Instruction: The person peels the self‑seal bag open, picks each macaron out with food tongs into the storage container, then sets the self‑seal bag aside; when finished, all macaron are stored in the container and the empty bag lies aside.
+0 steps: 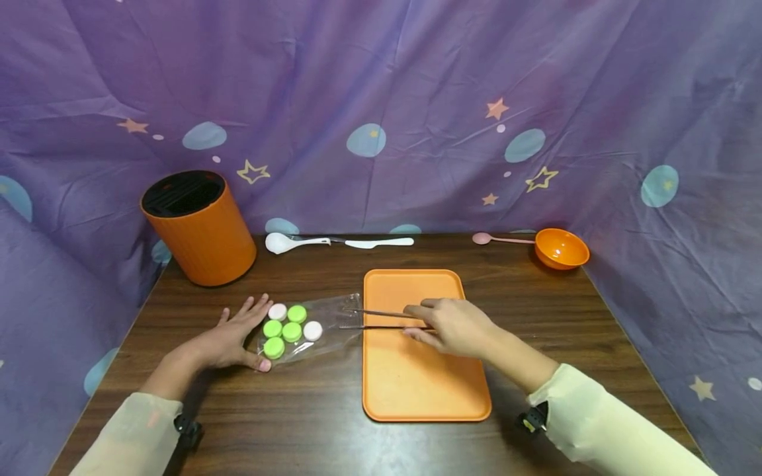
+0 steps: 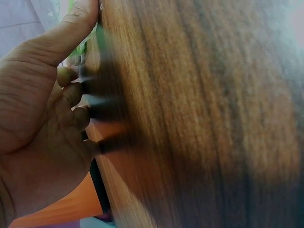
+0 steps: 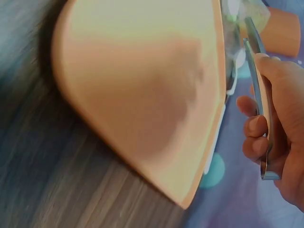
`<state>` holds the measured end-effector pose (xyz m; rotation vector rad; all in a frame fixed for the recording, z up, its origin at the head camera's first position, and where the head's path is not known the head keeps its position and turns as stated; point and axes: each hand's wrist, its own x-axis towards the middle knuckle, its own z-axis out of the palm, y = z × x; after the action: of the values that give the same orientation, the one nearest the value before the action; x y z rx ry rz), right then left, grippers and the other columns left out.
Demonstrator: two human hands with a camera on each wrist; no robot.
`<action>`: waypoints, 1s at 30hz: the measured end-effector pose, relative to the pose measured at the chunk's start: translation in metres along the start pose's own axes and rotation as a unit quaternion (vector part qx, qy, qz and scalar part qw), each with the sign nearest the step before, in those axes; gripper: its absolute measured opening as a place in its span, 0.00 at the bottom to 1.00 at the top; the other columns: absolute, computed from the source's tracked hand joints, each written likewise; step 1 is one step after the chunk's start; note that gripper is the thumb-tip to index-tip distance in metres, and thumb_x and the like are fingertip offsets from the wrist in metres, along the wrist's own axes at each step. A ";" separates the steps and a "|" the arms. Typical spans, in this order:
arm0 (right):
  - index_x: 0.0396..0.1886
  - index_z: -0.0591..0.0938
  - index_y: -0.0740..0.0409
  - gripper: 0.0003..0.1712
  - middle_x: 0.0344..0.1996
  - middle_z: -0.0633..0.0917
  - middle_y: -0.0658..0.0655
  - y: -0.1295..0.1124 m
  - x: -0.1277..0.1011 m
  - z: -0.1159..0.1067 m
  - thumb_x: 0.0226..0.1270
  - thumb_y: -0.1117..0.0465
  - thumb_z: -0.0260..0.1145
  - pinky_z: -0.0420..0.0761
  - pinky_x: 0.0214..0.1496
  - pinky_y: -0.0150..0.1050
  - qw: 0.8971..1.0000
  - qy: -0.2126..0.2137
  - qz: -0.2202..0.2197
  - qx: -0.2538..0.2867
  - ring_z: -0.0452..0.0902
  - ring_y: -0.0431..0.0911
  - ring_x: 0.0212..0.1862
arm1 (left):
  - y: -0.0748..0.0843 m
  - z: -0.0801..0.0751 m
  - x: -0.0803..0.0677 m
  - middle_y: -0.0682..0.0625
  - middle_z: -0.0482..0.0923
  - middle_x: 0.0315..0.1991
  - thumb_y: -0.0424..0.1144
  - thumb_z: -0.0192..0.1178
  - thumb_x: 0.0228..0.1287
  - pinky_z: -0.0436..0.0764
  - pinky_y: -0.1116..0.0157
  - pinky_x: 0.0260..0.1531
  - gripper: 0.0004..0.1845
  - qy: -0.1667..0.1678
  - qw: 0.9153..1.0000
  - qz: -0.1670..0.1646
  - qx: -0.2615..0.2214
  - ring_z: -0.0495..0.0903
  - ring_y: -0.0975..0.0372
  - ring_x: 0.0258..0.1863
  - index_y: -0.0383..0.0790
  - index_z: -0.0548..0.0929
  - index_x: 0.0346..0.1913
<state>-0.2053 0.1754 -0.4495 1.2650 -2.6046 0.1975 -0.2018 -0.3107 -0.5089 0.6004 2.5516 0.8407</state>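
Observation:
A clear plastic bag [image 1: 333, 316] lies on the wooden table [image 1: 309, 423], holding several green and white round caps [image 1: 291, 330]. My left hand [image 1: 229, 337] rests flat on the table with its fingers straight, touching the bag's left edge; the left wrist view shows that left hand [image 2: 42, 123] against the wood. My right hand [image 1: 455, 325] holds metal tweezers [image 1: 381, 319] above an orange tray [image 1: 417, 383], their tips at the bag's right end. In the right wrist view the right hand [image 3: 275, 123] grips the tweezers [image 3: 259, 80] beside the orange tray [image 3: 142, 90].
An orange cylinder with a black slotted top [image 1: 199, 228] stands at the back left. A white spoon [image 1: 292, 242] and a white knife [image 1: 381, 242] lie along the back edge. At the back right sit an orange bowl [image 1: 561, 248] and a pink spoon [image 1: 497, 238]. Purple cloth surrounds the table.

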 end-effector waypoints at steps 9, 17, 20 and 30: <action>0.61 0.88 0.51 0.24 0.39 0.90 0.49 -0.019 0.025 0.012 0.83 0.40 0.67 0.88 0.30 0.44 0.998 -0.067 -0.008 -0.010 0.87 0.45 0.31 | 0.000 -0.002 0.002 0.35 0.32 0.92 0.72 0.80 0.49 0.25 0.21 0.78 0.78 -0.012 0.999 -0.030 0.008 0.28 0.32 0.90 0.40 0.45 0.92; 0.62 0.89 0.52 0.25 0.41 0.90 0.50 -0.027 0.038 0.020 0.82 0.40 0.67 0.89 0.32 0.45 0.997 -0.074 -0.014 -0.023 0.89 0.45 0.35 | -0.008 0.000 0.004 0.34 0.31 0.92 0.71 0.79 0.51 0.21 0.20 0.75 0.76 -0.008 1.000 0.001 -0.010 0.26 0.32 0.89 0.40 0.44 0.92; 0.63 0.88 0.52 0.26 0.42 0.90 0.50 -0.028 0.040 0.023 0.82 0.38 0.67 0.90 0.34 0.46 0.997 -0.079 -0.010 -0.023 0.90 0.45 0.36 | -0.013 0.002 0.006 0.35 0.31 0.92 0.70 0.80 0.51 0.21 0.20 0.76 0.77 -0.007 1.000 -0.002 -0.009 0.25 0.33 0.89 0.41 0.45 0.92; 0.52 0.90 0.52 0.20 0.37 0.88 0.49 -0.032 0.044 0.028 0.82 0.42 0.68 0.88 0.31 0.46 0.997 -0.071 -0.016 -0.009 0.89 0.46 0.35 | -0.021 0.005 0.010 0.34 0.33 0.92 0.74 0.80 0.46 0.25 0.20 0.77 0.79 0.003 1.000 -0.009 0.008 0.28 0.32 0.90 0.41 0.45 0.92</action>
<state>-0.2111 0.1161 -0.4640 1.3612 -2.6939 0.0817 -0.2134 -0.3189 -0.5278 0.5792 2.5665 0.8181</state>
